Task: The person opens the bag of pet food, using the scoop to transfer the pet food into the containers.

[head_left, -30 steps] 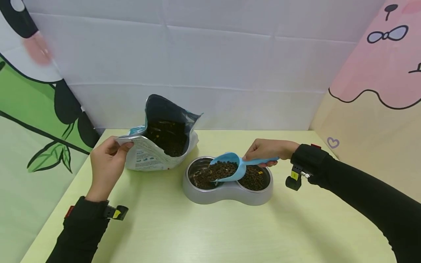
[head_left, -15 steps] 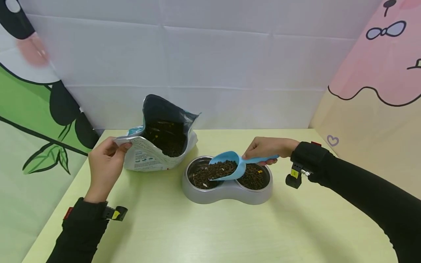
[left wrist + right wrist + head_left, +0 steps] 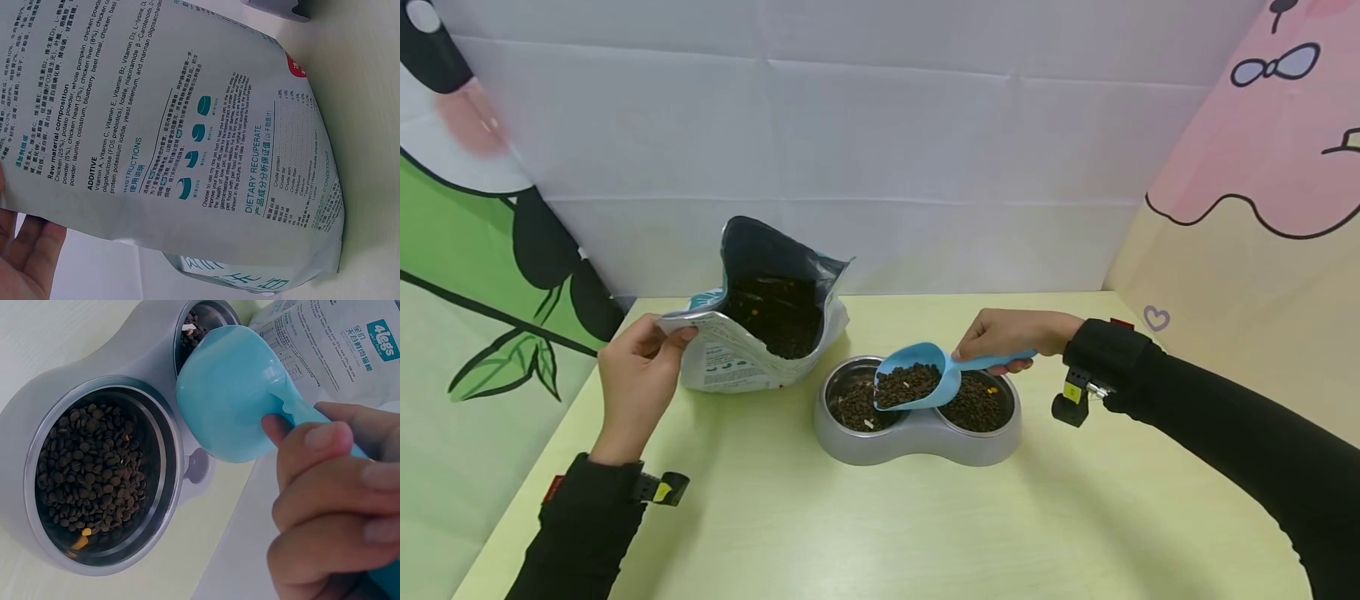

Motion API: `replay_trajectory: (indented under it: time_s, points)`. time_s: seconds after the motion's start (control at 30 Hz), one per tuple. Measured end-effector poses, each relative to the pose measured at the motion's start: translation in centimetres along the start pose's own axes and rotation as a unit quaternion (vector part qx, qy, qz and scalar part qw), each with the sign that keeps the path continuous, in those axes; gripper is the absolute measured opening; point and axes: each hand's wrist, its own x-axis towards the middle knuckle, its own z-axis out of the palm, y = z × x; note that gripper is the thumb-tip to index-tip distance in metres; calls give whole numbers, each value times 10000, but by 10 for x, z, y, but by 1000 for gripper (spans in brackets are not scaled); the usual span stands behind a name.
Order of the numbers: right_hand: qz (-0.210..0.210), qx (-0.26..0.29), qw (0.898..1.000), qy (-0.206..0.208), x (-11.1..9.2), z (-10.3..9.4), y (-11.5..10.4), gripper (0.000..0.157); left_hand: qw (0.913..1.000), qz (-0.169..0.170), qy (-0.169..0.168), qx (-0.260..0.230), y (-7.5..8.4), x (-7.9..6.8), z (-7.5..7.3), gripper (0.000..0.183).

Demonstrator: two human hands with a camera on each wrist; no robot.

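Observation:
My left hand [image 3: 638,375] pinches the near left edge of an open pet food bag [image 3: 726,358], its mouth spread wide and dark kibble visible inside. A blue scoop [image 3: 950,385] carries brown kibble [image 3: 910,385]; my right hand [image 3: 1015,335] grips its handle. The scoop's front lip hangs over the left bowl of a grey double pet bowl [image 3: 917,443]. Both steel bowls contain kibble, and the right wrist view shows the right bowl's kibble [image 3: 94,462] with a few yellow bits. Printed text covers the bag [image 3: 187,137] in the left wrist view.
The bag and double bowl stand on a pale yellow table [image 3: 850,533]. Behind the table hangs a white creased cloth [image 3: 887,142]. Cartoon-printed panels flank it, with a green one [image 3: 490,275] at left and a pink and cream one [image 3: 1240,150] at right.
The scoop has levelled slightly, its front lip now showing apart from the kibble in the left bowl. My left hand keeps its hold on the bag's edge.

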Motion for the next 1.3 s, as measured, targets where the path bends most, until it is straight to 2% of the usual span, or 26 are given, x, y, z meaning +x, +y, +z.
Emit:
replay_trajectory:
  time_s: [0.5,1.3]
  points:
    - [112,-134,9998,-7,-1,-2,-6,38,10000,7,-40,-40,4,1,3,18]
    - [120,-340,9993,121,-4,-7,-5,32,9999,54,-16,-88,5,1,7,17]
